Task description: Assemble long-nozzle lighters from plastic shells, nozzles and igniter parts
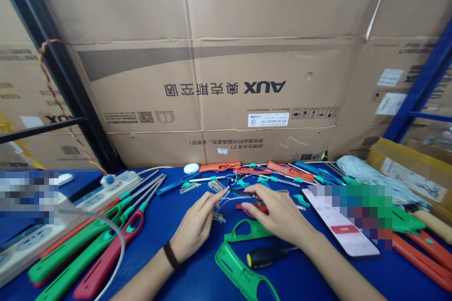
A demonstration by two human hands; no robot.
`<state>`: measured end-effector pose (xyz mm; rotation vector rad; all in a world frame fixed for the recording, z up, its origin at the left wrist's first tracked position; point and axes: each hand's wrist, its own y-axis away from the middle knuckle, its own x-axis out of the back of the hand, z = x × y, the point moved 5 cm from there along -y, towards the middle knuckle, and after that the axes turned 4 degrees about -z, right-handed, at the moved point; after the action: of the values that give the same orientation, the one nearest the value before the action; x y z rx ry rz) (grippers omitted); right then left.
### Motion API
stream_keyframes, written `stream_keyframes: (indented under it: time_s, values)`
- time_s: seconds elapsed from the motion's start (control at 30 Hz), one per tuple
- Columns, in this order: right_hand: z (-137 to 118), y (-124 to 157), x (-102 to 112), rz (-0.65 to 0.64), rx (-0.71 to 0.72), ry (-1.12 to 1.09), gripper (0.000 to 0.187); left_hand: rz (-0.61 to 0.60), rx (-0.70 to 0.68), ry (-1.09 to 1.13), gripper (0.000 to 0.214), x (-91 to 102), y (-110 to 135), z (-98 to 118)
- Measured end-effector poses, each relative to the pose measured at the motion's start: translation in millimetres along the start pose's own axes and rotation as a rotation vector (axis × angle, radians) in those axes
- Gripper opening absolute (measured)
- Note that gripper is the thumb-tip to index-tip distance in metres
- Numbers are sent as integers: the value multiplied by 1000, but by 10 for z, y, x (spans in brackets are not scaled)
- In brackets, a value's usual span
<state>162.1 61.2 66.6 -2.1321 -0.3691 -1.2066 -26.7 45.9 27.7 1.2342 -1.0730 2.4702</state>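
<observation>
My left hand (197, 222), a dark band at its wrist, has its fingertips pinched at a thin white wire (224, 198). A small black part (229, 183) sits just beyond those fingertips. Opposite, my right hand (282, 214) grips a slim dark tool (242, 192) whose tip points left at the wire; its exact kind is unclear. A red trigger-like piece (256, 208) lies beneath my right fingers. Closer to me are two green lighter shell pieces (243, 270) and a black-and-yellow screwdriver (268, 257). Clear fuel tanks (189, 188) lie around my hands.
Long-necked lighters (102, 273) and a white power strip (31, 240) lie left. Orange and blue lighter parts (219, 167) line the back before a cardboard wall (226, 66). On the right are a phone (344, 228), more lighters (420, 258) and a plastic bag (374, 178).
</observation>
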Motion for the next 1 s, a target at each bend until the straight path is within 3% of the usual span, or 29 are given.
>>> stream_keyframes:
  time_s: [0.23, 0.57, 1.0]
  values:
    - [3, 18, -22, -40, -4, -7, 19, 6, -14, -99, 38, 35, -16, 64]
    - [7, 17, -100, -88, 41, 97, 20, 158, -6, -99, 23, 77, -8, 6]
    - [-24, 30, -145, -133, 8, 79, 32, 73, 58, 121, 14, 5, -1, 11]
